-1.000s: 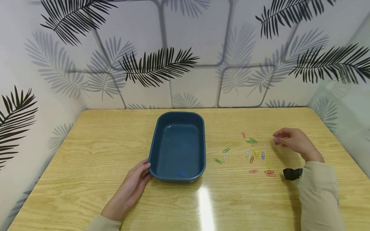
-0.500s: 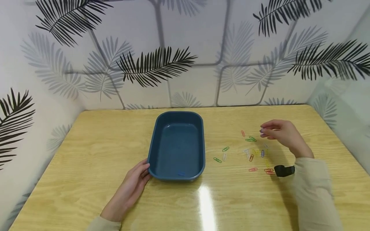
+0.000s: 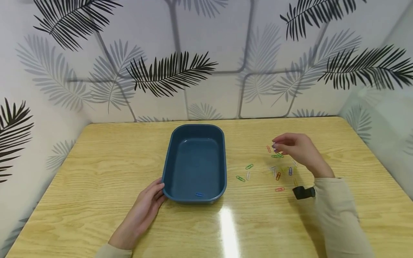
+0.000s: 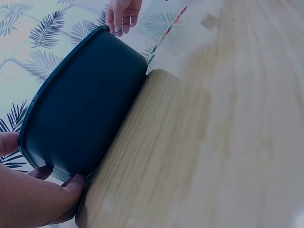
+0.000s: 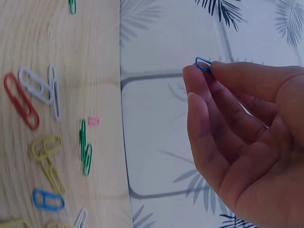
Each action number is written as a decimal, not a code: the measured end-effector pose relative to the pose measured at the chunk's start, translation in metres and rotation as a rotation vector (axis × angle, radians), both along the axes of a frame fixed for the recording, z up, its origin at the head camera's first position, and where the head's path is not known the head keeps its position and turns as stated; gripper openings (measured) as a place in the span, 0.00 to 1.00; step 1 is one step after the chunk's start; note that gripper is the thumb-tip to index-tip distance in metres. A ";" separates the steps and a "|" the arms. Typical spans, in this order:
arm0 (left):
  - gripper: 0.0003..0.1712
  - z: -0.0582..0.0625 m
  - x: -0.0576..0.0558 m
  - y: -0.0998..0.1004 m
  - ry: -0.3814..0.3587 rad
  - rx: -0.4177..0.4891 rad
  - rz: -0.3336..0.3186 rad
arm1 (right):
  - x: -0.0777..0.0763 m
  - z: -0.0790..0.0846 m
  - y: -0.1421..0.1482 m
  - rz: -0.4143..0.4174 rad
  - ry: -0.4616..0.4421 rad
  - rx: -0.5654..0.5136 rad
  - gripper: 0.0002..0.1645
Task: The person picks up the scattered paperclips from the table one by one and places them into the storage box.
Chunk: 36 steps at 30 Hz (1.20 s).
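Observation:
A dark blue plastic tray (image 3: 196, 165) lies on the table, with one blue paper clip (image 3: 200, 194) inside near its front end. My left hand (image 3: 146, 208) grips the tray's front left corner; the left wrist view has its fingers against the outer wall and a digit at the rim. Raised above the table on the right, my right hand (image 3: 298, 148) pinches a blue paper clip (image 5: 203, 64) between thumb and fingertip. Beneath and beside that hand lie scattered paper clips, among them a red one (image 5: 21, 100), a yellow one (image 5: 51, 173) and green ones (image 3: 240, 178).
The wooden table (image 3: 116, 161) ends at a wall (image 3: 213, 96) with a leaf pattern. A black wrist mount (image 3: 303, 192) sticks out from the right sleeve, low over the clips. Light glares on the tabletop (image 3: 229, 229) in front of the tray.
My right hand has moved left across the clips toward the tray, still pinching the paper clip. The left hand stays at the tray's corner. The head view has shifted slightly.

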<state>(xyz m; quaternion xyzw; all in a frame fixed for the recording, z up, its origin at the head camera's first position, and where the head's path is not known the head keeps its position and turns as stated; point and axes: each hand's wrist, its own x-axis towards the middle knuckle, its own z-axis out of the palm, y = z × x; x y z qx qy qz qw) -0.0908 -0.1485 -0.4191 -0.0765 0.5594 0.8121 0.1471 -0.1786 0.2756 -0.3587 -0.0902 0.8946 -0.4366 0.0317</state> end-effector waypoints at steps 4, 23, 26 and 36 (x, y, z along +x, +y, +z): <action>0.29 -0.001 0.001 0.000 0.002 -0.002 -0.006 | 0.002 0.000 -0.010 0.015 0.003 -0.015 0.17; 0.29 0.001 0.001 0.001 -0.001 -0.011 -0.010 | 0.013 -0.005 -0.065 0.108 -0.026 -0.102 0.14; 0.29 0.002 0.001 0.001 0.005 -0.012 -0.015 | 0.015 -0.008 -0.073 0.122 -0.028 -0.106 0.15; 0.29 0.002 0.001 0.001 -0.013 -0.010 -0.003 | 0.024 -0.017 -0.098 0.174 0.001 -0.169 0.11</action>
